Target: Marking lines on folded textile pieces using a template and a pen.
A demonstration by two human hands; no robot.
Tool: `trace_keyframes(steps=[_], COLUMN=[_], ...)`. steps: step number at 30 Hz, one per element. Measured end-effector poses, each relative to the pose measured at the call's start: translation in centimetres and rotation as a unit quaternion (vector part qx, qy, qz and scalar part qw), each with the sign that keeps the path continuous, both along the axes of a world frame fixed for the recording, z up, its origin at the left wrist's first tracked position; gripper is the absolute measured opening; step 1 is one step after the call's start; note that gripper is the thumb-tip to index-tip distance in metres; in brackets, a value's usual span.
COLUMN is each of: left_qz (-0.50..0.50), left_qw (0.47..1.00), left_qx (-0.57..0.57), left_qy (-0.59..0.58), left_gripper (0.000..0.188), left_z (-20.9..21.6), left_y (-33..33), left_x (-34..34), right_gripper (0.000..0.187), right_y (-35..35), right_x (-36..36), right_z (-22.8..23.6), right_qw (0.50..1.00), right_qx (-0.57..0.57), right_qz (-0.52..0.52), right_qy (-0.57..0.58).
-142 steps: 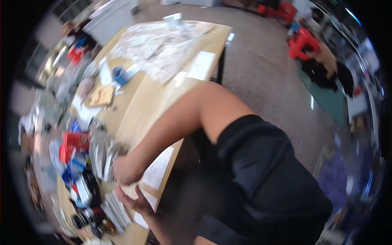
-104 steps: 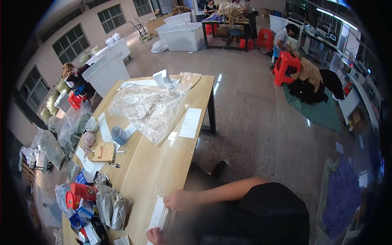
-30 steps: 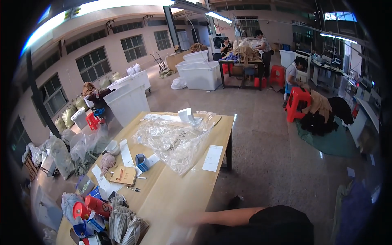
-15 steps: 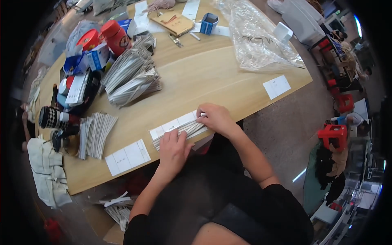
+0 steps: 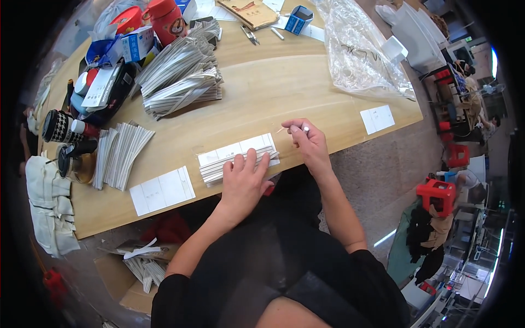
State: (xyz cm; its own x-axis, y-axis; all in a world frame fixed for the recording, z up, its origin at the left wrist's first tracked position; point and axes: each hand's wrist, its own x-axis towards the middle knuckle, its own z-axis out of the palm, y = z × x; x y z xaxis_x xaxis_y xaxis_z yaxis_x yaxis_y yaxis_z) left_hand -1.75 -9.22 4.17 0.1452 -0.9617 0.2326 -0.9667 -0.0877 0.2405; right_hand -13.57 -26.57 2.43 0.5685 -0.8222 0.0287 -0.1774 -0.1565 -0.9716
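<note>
My left hand (image 5: 243,177) lies flat with its fingers spread over several narrow off-white strips (image 5: 212,171), pressing them onto a white paper sheet with ruled lines (image 5: 232,146) at the table's near edge. My right hand (image 5: 311,148) is raised just right of that sheet. Between its curled fingers is a slim white pen-like stick (image 5: 305,130); a thin tip shows beyond the fingertips, pointing left. Most of the stick is hidden by the hand. A second ruled sheet (image 5: 162,191) lies to the left, and another small sheet (image 5: 377,119) to the right.
Bundles of striped strips (image 5: 180,74) and a smaller fanned stack (image 5: 121,156) lie on the left. Beyond are a red flask (image 5: 165,22), small scissors (image 5: 250,35), a blue box (image 5: 298,19) and a clear plastic bag (image 5: 355,54). A cardboard box (image 5: 112,276) with strips stands below the table.
My right hand has lifted off the strips and moved right, away from the sheet, with the white stick in it. My left hand has spread further across the strips. The view has shifted.
</note>
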Motion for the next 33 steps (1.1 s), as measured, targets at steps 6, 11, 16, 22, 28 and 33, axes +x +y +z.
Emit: trace_keyframes(steps=[6, 11, 16, 22, 28, 33], left_qz=[-0.001, 0.004, 0.013, 0.014, 0.016, 0.041], left_qw=[1.000, 1.000, 1.000, 0.999, 0.999, 0.996], left_qx=[0.009, 0.016, 0.015, 0.022, 0.016, -0.015], left_qy=[0.016, 0.025, 0.020, 0.022, 0.026, 0.078], left_gripper=[0.072, 0.073, 0.072, 0.070, 0.069, 0.068], left_z=[0.6, 0.5, 0.3, 0.1, 0.0, -0.2], left_y=[0.0, 0.0, -0.1, 0.1, 0.1, 1.8], left_x=[0.0, -0.1, -0.4, -0.4, -0.5, 0.4], right_gripper=[0.048, 0.053, 0.023, 0.011, 0.011, 0.012], right_y=[2.0, 2.8, 2.6, 3.3, 3.4, 3.9], right_x=[-0.6, -0.2, 0.1, -0.2, 0.1, 0.8], right_z=[0.9, 0.8, -1.1, 0.3, -0.6, -0.4], right_qw=[0.998, 0.998, 1.000, 0.990, 0.970, 0.949], right_qx=[-0.034, 0.048, 0.024, -0.101, -0.205, -0.291], right_qz=[0.015, -0.011, 0.004, 0.065, 0.068, 0.061], right_qy=[0.048, -0.031, -0.004, 0.080, 0.113, 0.106])
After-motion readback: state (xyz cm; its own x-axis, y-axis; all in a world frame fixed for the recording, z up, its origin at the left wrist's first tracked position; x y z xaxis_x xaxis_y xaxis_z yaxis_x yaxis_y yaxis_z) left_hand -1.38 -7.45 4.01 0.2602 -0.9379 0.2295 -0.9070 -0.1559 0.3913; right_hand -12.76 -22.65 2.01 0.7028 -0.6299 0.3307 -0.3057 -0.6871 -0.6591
